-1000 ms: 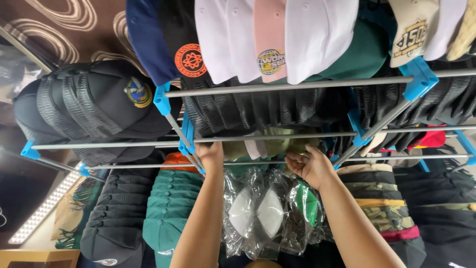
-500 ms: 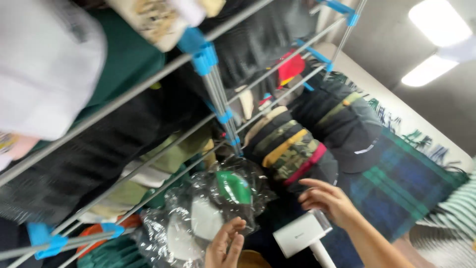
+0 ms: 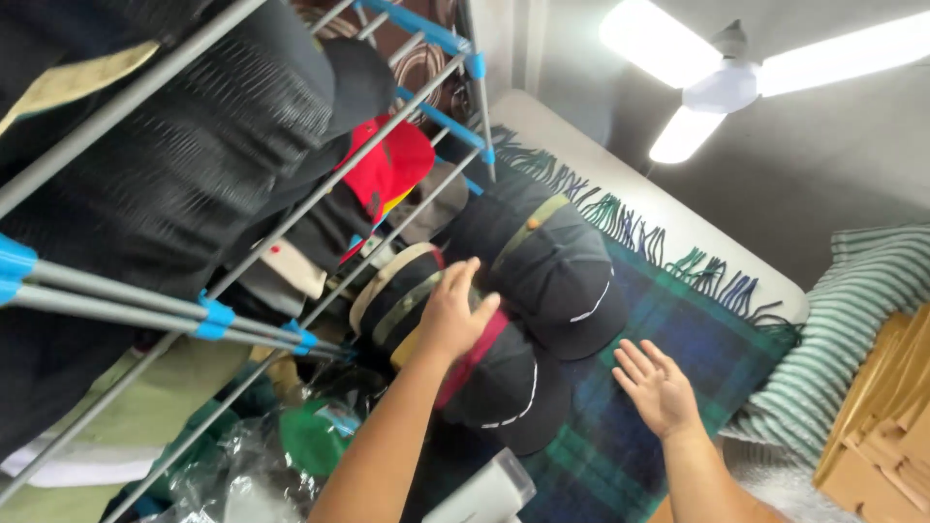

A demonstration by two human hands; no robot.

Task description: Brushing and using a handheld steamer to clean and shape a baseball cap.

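The left hand (image 3: 455, 315) rests spread on the stack of dark caps (image 3: 504, 320), which runs near to far. The right hand (image 3: 659, 387), open and flat on the plaid blanket (image 3: 659, 320), lies just right of them.

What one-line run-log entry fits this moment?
left hand: open, on stacked caps | right hand: open, flat on plaid blanket | rack: beside the caps
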